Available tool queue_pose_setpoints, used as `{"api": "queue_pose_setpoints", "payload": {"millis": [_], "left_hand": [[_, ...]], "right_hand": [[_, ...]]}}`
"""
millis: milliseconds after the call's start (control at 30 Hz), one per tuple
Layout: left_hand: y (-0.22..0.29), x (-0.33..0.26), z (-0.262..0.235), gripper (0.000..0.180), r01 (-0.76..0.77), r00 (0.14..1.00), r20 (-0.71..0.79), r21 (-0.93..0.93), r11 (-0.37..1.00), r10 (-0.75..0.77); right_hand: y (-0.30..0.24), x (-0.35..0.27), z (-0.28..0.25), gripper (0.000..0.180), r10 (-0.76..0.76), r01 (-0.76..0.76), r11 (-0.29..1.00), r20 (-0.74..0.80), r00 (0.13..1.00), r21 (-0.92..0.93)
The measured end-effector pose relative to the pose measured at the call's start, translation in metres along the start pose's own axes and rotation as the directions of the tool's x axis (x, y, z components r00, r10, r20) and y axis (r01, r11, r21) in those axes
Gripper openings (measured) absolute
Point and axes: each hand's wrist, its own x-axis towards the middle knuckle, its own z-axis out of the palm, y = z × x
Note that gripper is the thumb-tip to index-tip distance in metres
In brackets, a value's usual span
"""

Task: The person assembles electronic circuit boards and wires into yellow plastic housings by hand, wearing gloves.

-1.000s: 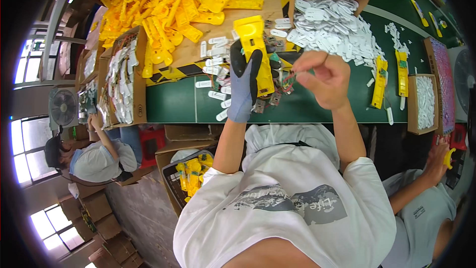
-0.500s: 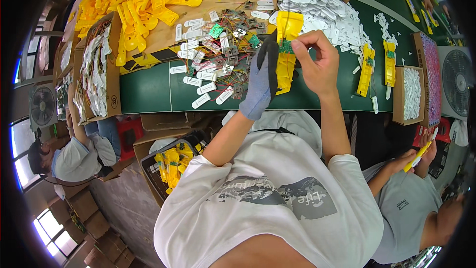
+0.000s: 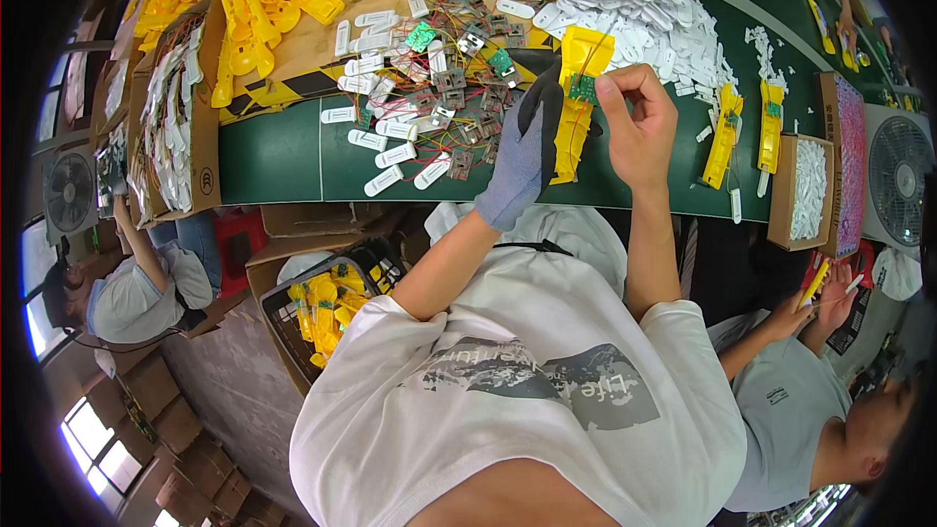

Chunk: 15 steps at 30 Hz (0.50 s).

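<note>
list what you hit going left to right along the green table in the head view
cardboard box of white parts → loose white plastic pieces → gloved left hand → yellow housing it holds → bare right hand → two yellow housings lying flat → small box of white pieces → fan

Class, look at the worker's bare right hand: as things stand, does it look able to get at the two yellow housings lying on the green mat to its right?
Probably yes. The right hand pinches at the small green board on the held yellow housing, but the two yellow housings lie close on the green mat with nothing between.
</note>
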Motion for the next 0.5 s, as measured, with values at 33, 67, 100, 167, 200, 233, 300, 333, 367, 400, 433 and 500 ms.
{"api": "queue_pose_setpoints", "payload": {"millis": [33,67,100,167,200,233,300,333,367,400,433,500], "left_hand": [[-0.002,-0.001,-0.002,0.038,-0.017,1.0,0.004,0.026,1.0,0.016],[-0.004,-0.001,-0.003,0.034,-0.034,0.999,0.009,0.052,0.998,0.033],[-0.003,-0.001,-0.002,0.034,-0.029,0.999,0.016,0.045,0.999,0.029],[0.001,-0.003,0.0,0.027,0.044,0.998,-0.049,0.151,0.988,-0.037],[-0.002,-0.003,0.001,0.024,-0.001,0.998,-0.068,0.16,0.987,0.012],[-0.002,-0.002,0.002,0.024,0.0,0.998,-0.062,0.15,0.989,0.01],[-0.002,-0.001,0.001,0.024,0.012,0.996,-0.089,0.042,0.999,-0.008],[-0.003,-0.001,0.002,0.024,0.013,0.996,-0.086,0.034,0.999,-0.01],[-0.003,-0.002,0.004,0.023,0.014,0.996,-0.093,0.014,1.0,-0.013],[-0.003,-0.003,0.005,0.022,0.018,0.995,-0.1,-0.004,1.0,-0.018],[-0.003,-0.003,0.006,0.021,0.022,0.994,-0.107,-0.021,1.0,-0.024],[-0.006,-0.001,0.005,0.02,-0.003,0.991,-0.13,0.026,1.0,0.006]], "right_hand": [[0.001,-0.002,0.0,0.014,0.005,-0.005,1.0,0.002,1.0,-0.004],[0.001,-0.004,0.001,0.013,0.028,-0.028,0.999,0.01,1.0,-0.025],[0.0,-0.005,0.0,0.013,0.048,-0.048,0.998,0.012,0.999,-0.052],[-0.004,-0.007,0.002,0.013,0.083,-0.083,0.996,0.003,0.997,-0.045],[-0.007,-0.008,0.003,0.013,0.115,-0.115,0.993,0.002,0.993,-0.028],[-0.01,-0.008,0.003,0.013,0.113,-0.113,0.993,0.0,0.994,-0.04],[-0.014,-0.008,0.003,0.014,0.066,-0.071,0.992,-0.049,0.997,-0.108],[-0.015,-0.007,0.002,0.016,-0.008,-0.007,0.972,-0.063,0.998,-0.233],[-0.016,-0.007,-0.001,0.016,-0.009,-0.006,0.971,-0.062,0.998,-0.241],[-0.017,-0.007,-0.003,0.015,-0.039,0.043,0.936,0.018,0.999,-0.35],[-0.018,-0.007,-0.005,0.014,-0.059,0.098,0.888,0.102,0.993,-0.45],[-0.013,-0.007,-0.008,0.014,-0.045,0.11,0.887,0.154,0.987,-0.448]]}}
